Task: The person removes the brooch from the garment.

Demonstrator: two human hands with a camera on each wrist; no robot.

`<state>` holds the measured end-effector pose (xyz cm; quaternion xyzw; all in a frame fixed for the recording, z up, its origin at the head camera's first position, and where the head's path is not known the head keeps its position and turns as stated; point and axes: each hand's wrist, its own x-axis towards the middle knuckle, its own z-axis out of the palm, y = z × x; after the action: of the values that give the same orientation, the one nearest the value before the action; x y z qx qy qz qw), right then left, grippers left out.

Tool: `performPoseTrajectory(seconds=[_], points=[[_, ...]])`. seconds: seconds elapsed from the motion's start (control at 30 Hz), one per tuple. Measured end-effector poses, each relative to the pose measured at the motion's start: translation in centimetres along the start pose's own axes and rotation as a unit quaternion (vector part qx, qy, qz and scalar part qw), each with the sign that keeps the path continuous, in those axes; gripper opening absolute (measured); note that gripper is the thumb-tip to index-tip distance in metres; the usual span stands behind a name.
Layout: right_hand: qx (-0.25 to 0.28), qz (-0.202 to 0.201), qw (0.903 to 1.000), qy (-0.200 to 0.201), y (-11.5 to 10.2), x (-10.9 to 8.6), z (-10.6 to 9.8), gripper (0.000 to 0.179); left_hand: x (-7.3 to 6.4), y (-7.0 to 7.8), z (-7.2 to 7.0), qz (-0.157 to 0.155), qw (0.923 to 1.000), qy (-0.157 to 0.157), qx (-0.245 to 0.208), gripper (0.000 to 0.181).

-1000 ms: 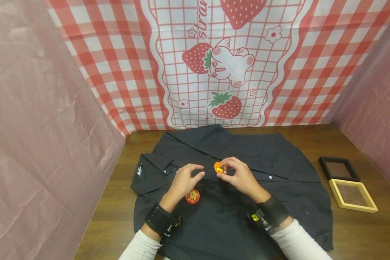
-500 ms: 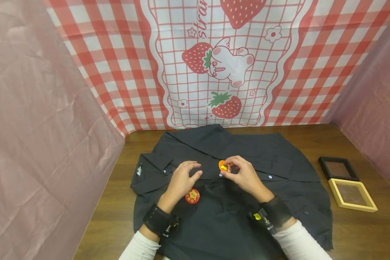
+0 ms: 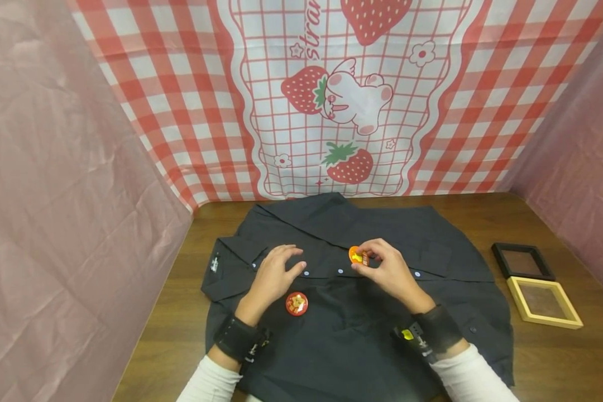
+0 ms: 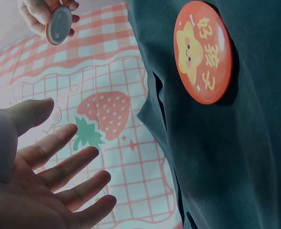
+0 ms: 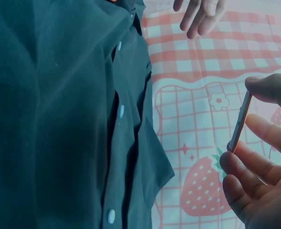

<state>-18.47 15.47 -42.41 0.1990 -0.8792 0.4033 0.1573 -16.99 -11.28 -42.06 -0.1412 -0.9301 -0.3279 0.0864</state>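
Head view: our right hand point(image 3: 389, 271), shifted rightward, pinches the orange badge point(image 3: 354, 254) over the shirt point(image 3: 341, 352); our left hand point(image 3: 270, 276) extends empty. Left-wrist view: the red badge point(image 4: 203, 53) lies flat. Right-wrist view: pinch holds; handling apparently continues.

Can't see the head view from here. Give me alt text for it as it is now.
The right hand pinches an orange badge above a dark shirt spread on a wooden table. The left hand is empty, near a red badge on the shirt. A black frame and yellow frame lie at picture right.
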Motion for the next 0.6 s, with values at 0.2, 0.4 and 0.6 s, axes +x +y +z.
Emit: performPoseTrajectory(seconds=[0.2,0.4,0.6], points=[[-0.013,0.000,0.9999,0.007,0.1,0.0,-1.0,0.032,-0.3,-0.3,-0.6,-0.015,0.9999,-0.004,-0.002,0.034],[-0.018,0.004,0.9998,0.006,0.5,-0.1,-1.5,0.033,-0.5,-0.5,-0.9,-0.014,0.9998,-0.016,0.002,0.036],[-0.020,0.010,0.9997,0.010,1.0,-0.4,-1.9,0.034,-0.4,-0.7,-1.3,-0.001,1.0000,0.008,-0.003,0.035]])
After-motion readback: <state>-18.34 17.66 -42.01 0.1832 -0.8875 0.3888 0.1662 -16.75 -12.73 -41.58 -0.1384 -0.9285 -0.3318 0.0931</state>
